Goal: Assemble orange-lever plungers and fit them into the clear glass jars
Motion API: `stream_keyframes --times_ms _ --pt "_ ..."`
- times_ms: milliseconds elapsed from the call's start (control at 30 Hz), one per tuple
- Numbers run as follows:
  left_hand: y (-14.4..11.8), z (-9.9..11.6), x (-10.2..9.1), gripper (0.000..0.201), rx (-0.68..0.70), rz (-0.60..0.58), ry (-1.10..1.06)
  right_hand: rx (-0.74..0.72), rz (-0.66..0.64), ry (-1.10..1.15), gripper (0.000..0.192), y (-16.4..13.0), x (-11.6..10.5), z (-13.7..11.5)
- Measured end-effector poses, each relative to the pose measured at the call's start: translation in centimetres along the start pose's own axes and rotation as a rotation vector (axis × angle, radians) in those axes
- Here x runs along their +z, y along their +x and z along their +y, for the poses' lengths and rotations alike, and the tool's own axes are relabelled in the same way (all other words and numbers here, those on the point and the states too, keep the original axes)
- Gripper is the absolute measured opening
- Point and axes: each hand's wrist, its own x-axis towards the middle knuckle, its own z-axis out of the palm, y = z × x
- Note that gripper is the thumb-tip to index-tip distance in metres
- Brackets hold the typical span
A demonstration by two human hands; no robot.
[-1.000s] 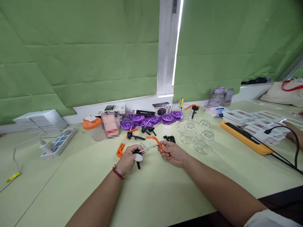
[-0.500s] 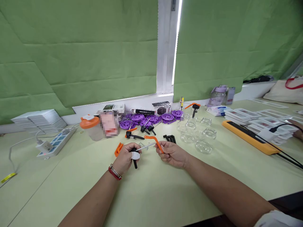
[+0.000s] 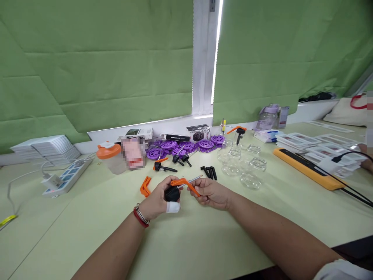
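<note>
My left hand (image 3: pixel 157 202), its thumb wrapped in white tape, is closed around a round black cap-like part (image 3: pixel 172 193) with a thin metal rod (image 3: pixel 196 179) sticking out to the right. Between thumb and fingers, my right hand (image 3: pixel 214 193) pinches one end of a bent orange handle-like piece (image 3: pixel 182 181). The orange piece's other end lies over the rod beside the black part; whether they are joined I cannot tell. Loose orange pieces (image 3: pixel 145 187) lie left of the hands. Black stick-shaped parts (image 3: pixel 209 172) and black caps with rods (image 3: pixel 164 168) lie just beyond.
Purple spoked discs (image 3: pixel 169 145) are piled at the back. Clear round jars (image 3: pixel 250 181) stand right of centre. An orange-lidded cup (image 3: pixel 108 151) and a power strip (image 3: pixel 68 177) are left; a long orange-yellow device (image 3: pixel 303 167) and another person's hand (image 3: pixel 367 157) are right.
My left hand has turned the black part so its round face shows. The orange piece has moved left and down across the rod, toward the cap; the rod's tip now shows beyond it.
</note>
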Motion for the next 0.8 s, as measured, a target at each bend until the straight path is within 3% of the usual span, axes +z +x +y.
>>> stream_keyframes --times_ms 233,467,667,800 --pt "0.1 0.0 0.5 0.042 -0.023 -0.022 0.014 0.004 -0.045 -0.024 0.029 0.1 0.0 0.0" --pt "-0.1 0.1 0.9 0.043 -0.072 -0.040 -0.133 -0.072 0.029 -0.035 0.026 0.3 -0.3 0.5" --pt "-0.1 0.0 1.0 0.042 -0.095 -0.079 -0.138 -0.030 0.049 -0.128 0.030 0.3 -0.2 0.9" --pt "0.1 -0.2 1.3 0.036 -0.059 -0.080 -0.360 -0.015 0.086 -0.168 0.033 0.2 0.1 0.8"
